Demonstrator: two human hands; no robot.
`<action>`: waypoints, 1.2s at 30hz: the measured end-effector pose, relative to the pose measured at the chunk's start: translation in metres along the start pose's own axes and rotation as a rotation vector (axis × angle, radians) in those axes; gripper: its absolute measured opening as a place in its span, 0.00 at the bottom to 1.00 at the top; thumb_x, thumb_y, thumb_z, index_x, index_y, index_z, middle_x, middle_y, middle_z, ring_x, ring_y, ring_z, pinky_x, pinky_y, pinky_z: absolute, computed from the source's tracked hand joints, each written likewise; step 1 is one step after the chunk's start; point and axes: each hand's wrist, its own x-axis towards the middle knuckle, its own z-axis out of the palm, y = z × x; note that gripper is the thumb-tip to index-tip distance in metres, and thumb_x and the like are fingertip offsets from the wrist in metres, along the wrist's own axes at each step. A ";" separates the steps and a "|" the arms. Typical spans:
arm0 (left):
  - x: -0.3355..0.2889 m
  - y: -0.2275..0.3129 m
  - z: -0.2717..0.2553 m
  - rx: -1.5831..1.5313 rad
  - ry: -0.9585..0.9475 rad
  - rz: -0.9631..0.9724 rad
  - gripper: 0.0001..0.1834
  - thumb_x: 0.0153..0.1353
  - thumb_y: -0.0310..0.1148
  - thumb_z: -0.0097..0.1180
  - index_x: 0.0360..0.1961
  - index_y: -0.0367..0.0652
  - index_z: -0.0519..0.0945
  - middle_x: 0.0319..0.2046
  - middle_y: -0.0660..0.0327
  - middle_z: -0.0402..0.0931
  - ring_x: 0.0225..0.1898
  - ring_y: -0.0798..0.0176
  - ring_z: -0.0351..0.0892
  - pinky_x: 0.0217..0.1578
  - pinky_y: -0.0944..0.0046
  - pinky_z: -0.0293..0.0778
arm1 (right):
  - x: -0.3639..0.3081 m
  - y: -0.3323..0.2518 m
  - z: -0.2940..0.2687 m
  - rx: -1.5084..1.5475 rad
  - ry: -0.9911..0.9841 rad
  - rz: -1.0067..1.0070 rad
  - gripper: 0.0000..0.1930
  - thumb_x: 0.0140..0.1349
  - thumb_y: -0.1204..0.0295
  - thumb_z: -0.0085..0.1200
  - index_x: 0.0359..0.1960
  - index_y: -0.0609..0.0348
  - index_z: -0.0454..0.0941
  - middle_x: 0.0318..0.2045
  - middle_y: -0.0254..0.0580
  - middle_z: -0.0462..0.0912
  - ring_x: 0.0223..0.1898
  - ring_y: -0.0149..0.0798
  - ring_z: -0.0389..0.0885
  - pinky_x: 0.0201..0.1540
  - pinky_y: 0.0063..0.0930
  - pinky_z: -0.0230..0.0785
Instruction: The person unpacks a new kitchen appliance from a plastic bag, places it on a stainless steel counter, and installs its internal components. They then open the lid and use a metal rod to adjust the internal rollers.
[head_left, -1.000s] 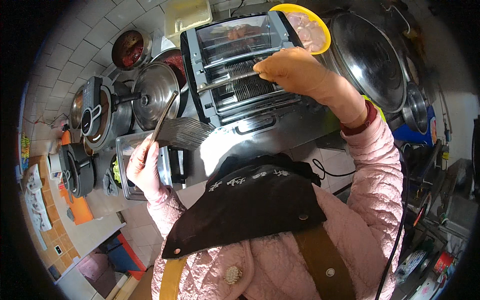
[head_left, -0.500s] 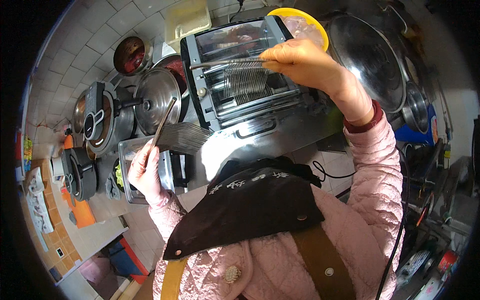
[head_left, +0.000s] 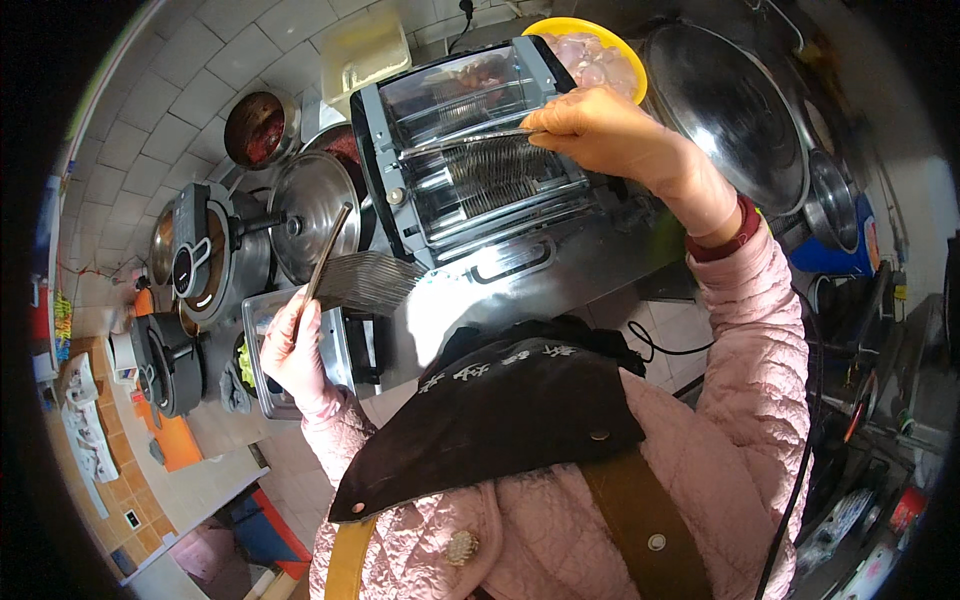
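Observation:
My left hand grips the end of a metal comb, whose long row of thin teeth points right over the steel counter. Beyond it stands a meat slicer with a see-through cover and a row of thin blades inside. My right hand pinches one end of a second metal comb above the slicer. Its teeth hang down toward the blades; I cannot tell how far they reach between them. A yellow basin of raw pale meat sits behind the slicer, near my right hand.
Left of the slicer are a pot lid, a bowl with red contents and a multi-cooker. A see-through tub lies beside my left hand. A large steel lid stands right. A cable hangs below the counter.
The view has shifted slightly. The comb in my right hand sits a little lower and its teeth now hang down over the blades. My left hand keeps its comb in much the same place.

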 end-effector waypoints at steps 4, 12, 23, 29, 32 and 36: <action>0.002 0.004 0.005 -0.034 -0.013 0.094 0.15 0.55 0.17 0.66 0.45 0.35 0.86 0.39 0.59 0.85 0.40 0.69 0.81 0.47 0.69 0.74 | -0.005 -0.005 -0.003 0.060 -0.152 0.089 0.10 0.63 0.70 0.60 0.42 0.61 0.84 0.35 0.50 0.86 0.38 0.50 0.85 0.41 0.35 0.76; 0.003 0.002 0.005 -0.065 -0.059 0.138 0.16 0.55 0.16 0.65 0.46 0.34 0.85 0.40 0.57 0.85 0.42 0.67 0.82 0.48 0.69 0.75 | -0.010 -0.001 0.013 -0.103 -0.152 0.127 0.10 0.65 0.68 0.57 0.40 0.62 0.84 0.35 0.52 0.85 0.39 0.50 0.84 0.41 0.35 0.76; 0.003 0.004 0.004 -0.041 -0.051 0.160 0.15 0.55 0.16 0.65 0.46 0.33 0.85 0.40 0.57 0.85 0.41 0.67 0.82 0.47 0.69 0.75 | -0.003 0.000 0.012 -0.036 -0.213 0.132 0.11 0.64 0.69 0.56 0.45 0.58 0.84 0.34 0.49 0.86 0.38 0.49 0.85 0.43 0.34 0.76; 0.002 0.005 0.003 -0.014 -0.033 0.136 0.13 0.58 0.19 0.65 0.46 0.33 0.85 0.41 0.57 0.85 0.42 0.68 0.81 0.48 0.69 0.75 | -0.009 0.005 0.010 0.106 0.045 0.182 0.12 0.65 0.67 0.57 0.46 0.60 0.84 0.39 0.49 0.87 0.42 0.45 0.85 0.49 0.33 0.75; 0.003 0.006 0.006 -0.038 -0.039 0.139 0.15 0.55 0.16 0.66 0.46 0.33 0.85 0.40 0.58 0.85 0.42 0.68 0.81 0.47 0.70 0.75 | -0.012 0.009 0.015 0.265 0.236 0.234 0.14 0.65 0.68 0.58 0.48 0.62 0.83 0.42 0.49 0.87 0.46 0.42 0.84 0.51 0.29 0.73; 0.002 0.011 0.009 -0.044 -0.037 0.127 0.15 0.55 0.17 0.66 0.46 0.33 0.85 0.40 0.58 0.85 0.41 0.68 0.81 0.47 0.70 0.75 | -0.011 0.013 0.020 0.255 0.303 0.212 0.13 0.64 0.69 0.60 0.47 0.64 0.83 0.41 0.47 0.87 0.44 0.41 0.85 0.49 0.28 0.74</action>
